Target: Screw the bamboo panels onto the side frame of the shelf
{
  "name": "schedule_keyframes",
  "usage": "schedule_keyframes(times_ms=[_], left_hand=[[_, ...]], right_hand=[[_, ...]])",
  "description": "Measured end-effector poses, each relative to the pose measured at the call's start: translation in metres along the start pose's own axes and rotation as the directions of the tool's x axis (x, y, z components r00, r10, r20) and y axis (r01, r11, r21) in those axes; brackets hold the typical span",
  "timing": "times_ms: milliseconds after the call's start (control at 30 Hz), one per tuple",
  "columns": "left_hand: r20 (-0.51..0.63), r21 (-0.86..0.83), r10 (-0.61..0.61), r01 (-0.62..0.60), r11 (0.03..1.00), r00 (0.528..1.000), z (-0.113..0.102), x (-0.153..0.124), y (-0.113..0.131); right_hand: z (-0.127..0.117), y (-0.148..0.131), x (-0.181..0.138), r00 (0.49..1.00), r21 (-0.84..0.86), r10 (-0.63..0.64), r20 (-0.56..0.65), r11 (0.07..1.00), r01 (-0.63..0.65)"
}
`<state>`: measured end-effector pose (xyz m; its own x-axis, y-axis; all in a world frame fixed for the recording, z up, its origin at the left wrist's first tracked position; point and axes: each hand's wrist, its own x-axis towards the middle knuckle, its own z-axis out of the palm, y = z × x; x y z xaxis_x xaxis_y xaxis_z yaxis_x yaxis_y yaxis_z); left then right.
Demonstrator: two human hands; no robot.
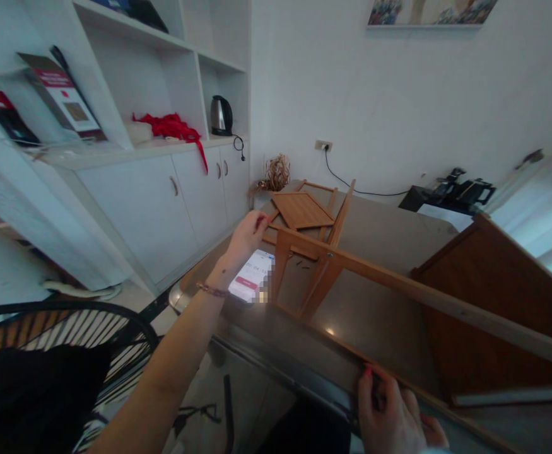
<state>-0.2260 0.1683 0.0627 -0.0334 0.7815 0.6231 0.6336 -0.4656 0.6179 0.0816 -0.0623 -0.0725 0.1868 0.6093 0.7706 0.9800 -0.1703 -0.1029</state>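
Observation:
A partly built wooden frame [332, 252] of light slats lies on a grey table [380, 302], with a square wooden panel [301, 209] resting on its far end. My left hand [247, 234] reaches out to the frame's far left corner, fingers curled on a slat there. A phone [252, 275] with a lit screen lies on the table just under that wrist. My right hand [393, 416] sits at the table's near edge, fingers closed on the thin near rail of the frame [446, 403].
A dark brown wooden board [498, 302] lies at the right of the table. White cabinets and shelves with a kettle [221, 116] and red cloth [171, 126] stand at the left. A black wire chair [67, 353] is at lower left. A dried plant [276, 173] sits by the wall.

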Motion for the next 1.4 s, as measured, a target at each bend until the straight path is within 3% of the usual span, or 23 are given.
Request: schedule_keyframes(times_ms=[33, 67, 133, 233, 267, 333, 400, 433, 467, 567, 633, 767, 867, 1033, 1200, 1400], left_hand=[[-0.059, -0.014, -0.011, 0.010, 1.000, 0.998, -0.009, -0.007, 0.008], [-0.202, -0.072, -0.033, 0.019, 0.997, 0.979, -0.016, -0.015, 0.018], [-0.410, -0.185, -0.054, -0.025, 0.982, 0.910, -0.028, -0.040, 0.044], [-0.577, -0.287, -0.012, -0.189, 0.939, 0.817, -0.027, -0.090, 0.087], [-0.577, -0.313, 0.049, -0.276, 0.908, 0.815, -0.020, -0.108, 0.100], [-0.503, -0.400, 0.141, -0.375, 0.836, 0.852, -0.001, -0.143, 0.122], [-0.272, -0.509, 0.187, -0.306, 0.805, 0.944, 0.026, -0.172, 0.142], [-0.118, -0.515, 0.282, -0.302, 0.802, 0.952, 0.040, -0.183, 0.152], [-0.033, -0.537, 0.372, -0.330, 0.776, 0.928, 0.054, -0.193, 0.162], [0.123, -0.580, 0.603, -0.436, 0.688, 0.788, 0.087, -0.209, 0.191], [0.174, -0.593, 0.653, -0.451, 0.667, 0.737, 0.103, -0.215, 0.208], [0.240, -0.591, 0.647, -0.420, 0.689, 0.723, 0.122, -0.230, 0.228], [0.303, -0.578, 0.646, -0.403, 0.709, 0.701, 0.131, -0.241, 0.235], [0.332, -0.525, 0.635, -0.422, 0.739, 0.698, 0.134, -0.247, 0.236], [0.381, -0.480, 0.648, -0.458, 0.748, 0.659, 0.130, -0.243, 0.228], [0.437, -0.451, 0.711, -0.550, 0.703, 0.551, 0.130, -0.242, 0.219]], right_hand=[[-0.001, 0.000, 0.000, 1.000, 0.023, 0.009, 0.009, 1.000, -0.009], [-0.002, 0.000, 0.000, 1.000, 0.055, 0.016, 0.020, 0.998, -0.017], [-0.007, -0.001, 0.000, 0.998, 0.129, 0.028, 0.049, 0.991, -0.034], [-0.021, -0.004, 0.004, 0.987, 0.228, 0.092, 0.132, 0.966, -0.120], [-0.027, -0.005, 0.006, 0.977, 0.264, 0.121, 0.174, 0.950, -0.165], [-0.043, -0.005, 0.011, 0.952, 0.342, 0.169, 0.254, 0.905, -0.252], [-0.063, -0.002, 0.018, 0.933, 0.404, 0.203, 0.297, 0.859, -0.315], [-0.074, 0.000, 0.021, 0.927, 0.433, 0.222, 0.302, 0.835, -0.341], [-0.086, 0.004, 0.024, 0.915, 0.456, 0.256, 0.310, 0.805, -0.380], [-0.120, 0.022, 0.030, 0.876, 0.484, 0.354, 0.328, 0.733, -0.478], [-0.138, 0.036, 0.029, 0.865, 0.406, 0.377, 0.330, 0.771, -0.491], [-0.157, 0.062, 0.020, 0.864, 0.137, 0.382, 0.330, 0.886, -0.444], [-0.156, 0.074, 0.012, 0.866, 0.053, 0.339, 0.366, 0.922, -0.383], [-0.148, 0.084, 0.002, 0.846, 0.103, 0.296, 0.443, 0.921, -0.376], [-0.146, 0.086, 0.000, 0.825, 0.176, 0.268, 0.498, 0.900, -0.399], [-0.141, 0.085, -0.004, 0.791, 0.210, 0.289, 0.539, 0.863, -0.459]])
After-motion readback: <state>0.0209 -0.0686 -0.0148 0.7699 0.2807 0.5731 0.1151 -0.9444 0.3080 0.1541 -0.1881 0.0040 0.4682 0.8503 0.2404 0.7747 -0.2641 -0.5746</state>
